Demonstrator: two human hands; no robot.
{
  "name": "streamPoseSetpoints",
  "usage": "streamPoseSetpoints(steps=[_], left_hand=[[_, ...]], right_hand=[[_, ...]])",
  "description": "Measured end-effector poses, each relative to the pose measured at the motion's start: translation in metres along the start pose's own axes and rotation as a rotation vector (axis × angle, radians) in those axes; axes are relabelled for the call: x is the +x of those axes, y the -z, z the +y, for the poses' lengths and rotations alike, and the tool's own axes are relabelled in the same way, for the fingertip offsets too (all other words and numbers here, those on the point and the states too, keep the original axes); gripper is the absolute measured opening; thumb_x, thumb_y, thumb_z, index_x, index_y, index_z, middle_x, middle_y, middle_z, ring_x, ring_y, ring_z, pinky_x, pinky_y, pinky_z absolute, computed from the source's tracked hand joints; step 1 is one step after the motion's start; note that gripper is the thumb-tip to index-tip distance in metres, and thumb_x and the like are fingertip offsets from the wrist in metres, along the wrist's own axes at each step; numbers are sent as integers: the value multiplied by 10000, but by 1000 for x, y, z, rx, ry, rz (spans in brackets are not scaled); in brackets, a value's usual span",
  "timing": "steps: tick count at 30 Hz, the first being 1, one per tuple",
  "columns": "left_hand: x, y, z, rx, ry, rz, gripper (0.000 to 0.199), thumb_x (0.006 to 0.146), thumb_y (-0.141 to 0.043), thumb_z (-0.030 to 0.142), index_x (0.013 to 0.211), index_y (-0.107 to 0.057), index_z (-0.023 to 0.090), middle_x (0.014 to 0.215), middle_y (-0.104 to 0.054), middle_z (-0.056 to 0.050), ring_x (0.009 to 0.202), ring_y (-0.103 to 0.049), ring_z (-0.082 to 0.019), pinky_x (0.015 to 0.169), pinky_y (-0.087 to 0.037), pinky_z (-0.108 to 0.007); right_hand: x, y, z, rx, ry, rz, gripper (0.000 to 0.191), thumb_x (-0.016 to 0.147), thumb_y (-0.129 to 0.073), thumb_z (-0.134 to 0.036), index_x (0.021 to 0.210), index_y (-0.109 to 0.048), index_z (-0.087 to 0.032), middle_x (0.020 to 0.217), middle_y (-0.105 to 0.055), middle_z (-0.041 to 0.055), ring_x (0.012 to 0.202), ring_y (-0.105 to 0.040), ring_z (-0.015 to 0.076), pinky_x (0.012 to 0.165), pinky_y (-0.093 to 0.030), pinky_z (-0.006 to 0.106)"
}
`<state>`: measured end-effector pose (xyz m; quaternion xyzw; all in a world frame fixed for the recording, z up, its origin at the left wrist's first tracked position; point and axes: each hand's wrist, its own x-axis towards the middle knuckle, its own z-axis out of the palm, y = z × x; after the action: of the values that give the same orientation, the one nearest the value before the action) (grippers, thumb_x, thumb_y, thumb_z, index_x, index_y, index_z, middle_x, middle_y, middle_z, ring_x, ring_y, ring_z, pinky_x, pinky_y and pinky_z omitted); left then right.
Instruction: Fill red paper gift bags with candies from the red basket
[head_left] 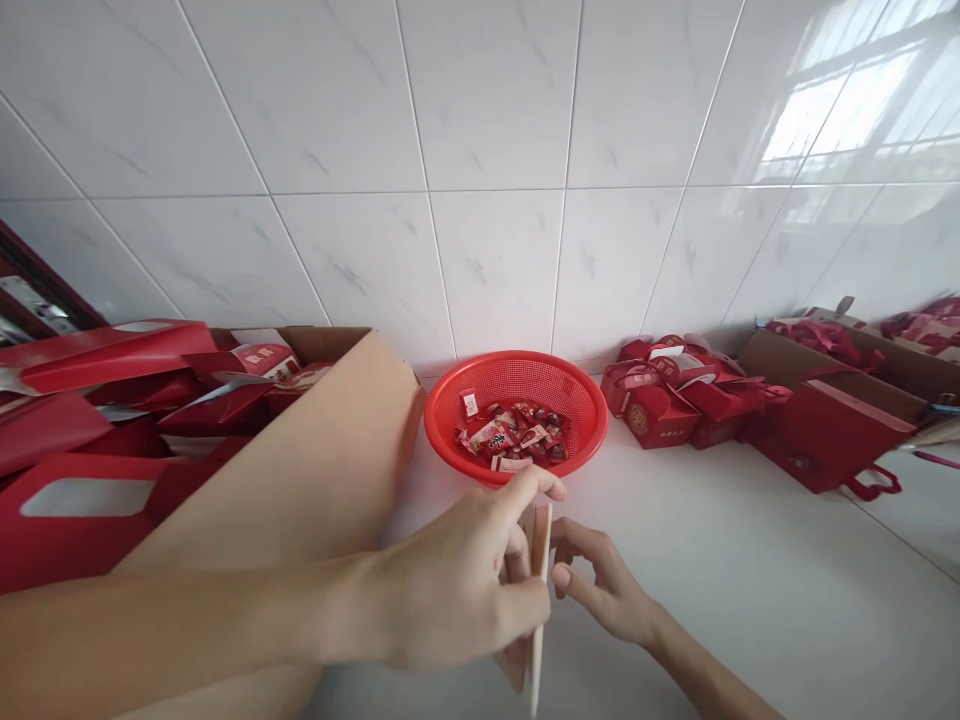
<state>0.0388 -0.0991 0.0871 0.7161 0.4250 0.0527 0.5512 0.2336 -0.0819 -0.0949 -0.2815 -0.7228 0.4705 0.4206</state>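
Observation:
My left hand [457, 575] is closed on a flat, folded piece of thin card [541, 590]. The card stands upright and is seen nearly edge-on, pale with pinkish inner faces, so its print is hidden. Just to its right is my right hand [607, 580], fingers bent and thumb apart from them. Its fingertips are close to the card's edge; whether they touch it I cannot tell. Beyond both hands stands a red plastic colander [442, 430] holding several wrapped candies [517, 430].
At left, a large cardboard carton [352, 430] holds several red paper boxes [90, 500]. Right of the colander are assembled red gift boxes [660, 410], then a red carton [832, 430] with a ribbon handle and more red items. A white tiled wall [495, 260] backs the white countertop [720, 560].

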Motion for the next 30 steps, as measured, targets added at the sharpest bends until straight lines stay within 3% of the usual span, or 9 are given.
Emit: streamPoseSetpoints(steps=[5, 9, 13, 17, 20, 24, 30], left_hand=[[19, 5, -24, 119, -61, 64, 371, 810, -535, 150, 1176, -510, 206, 846, -704, -14, 765, -677, -172, 675, -525, -265], [28, 15, -34, 221, -76, 66, 433, 785, -514, 100, 1198, -585, 207, 830, -718, -12, 766, -689, -175, 660, -511, -253], [28, 21, -31, 388, -152, 12, 246, 796, -489, 83, 888, -692, 186, 725, -698, -8, 677, -667, -154, 629, -478, -236], [28, 20, -27, 789, -190, 194, 174, 798, -543, 158, 749, -709, 177, 766, -660, -55, 641, -634, -186, 587, -438, -281], [28, 21, -29, 956, -171, 287, 199, 828, -540, 229, 725, -698, 163, 762, -633, -84, 621, -627, -222, 556, -420, -314], [31, 27, -35, 974, -151, 285, 242, 874, -513, 267, 722, -666, 156, 688, -616, -84, 621, -626, -240, 564, -436, -326], [35, 43, -36, 851, -237, 376, 185, 857, -492, 127, 966, -635, 172, 972, -633, -90, 873, -630, -233, 728, -496, -322]], right_hand=[[0, -1, -3, 45, 28, -47, 543, 900, -480, -681, 1080, -637, -194, 942, -661, 67, 691, -582, 155, 708, -491, 327], [1, -7, -9, 29, 84, -16, 591, 841, -540, -724, 1117, -604, -206, 862, -634, 39, 710, -574, 164, 709, -496, 317], [2, -18, -18, -111, 146, 76, 527, 836, -617, -653, 1123, -569, -214, 884, -618, 38, 742, -566, 165, 712, -495, 305], [8, -27, -28, -161, 156, 184, 382, 877, -610, -573, 984, -579, -207, 885, -621, 52, 770, -562, 180, 706, -492, 303], [17, -28, -32, -187, 72, 279, 269, 929, -575, -464, 855, -590, -206, 812, -624, 43, 738, -560, 178, 689, -485, 297], [29, -24, -34, -162, -16, 336, 292, 943, -561, -433, 773, -629, -205, 734, -633, 31, 692, -562, 175, 656, -477, 288], [41, -10, -30, 82, -137, 444, 375, 884, -618, -523, 707, -564, -196, 678, -608, 10, 645, -560, 167, 582, -466, 270]])
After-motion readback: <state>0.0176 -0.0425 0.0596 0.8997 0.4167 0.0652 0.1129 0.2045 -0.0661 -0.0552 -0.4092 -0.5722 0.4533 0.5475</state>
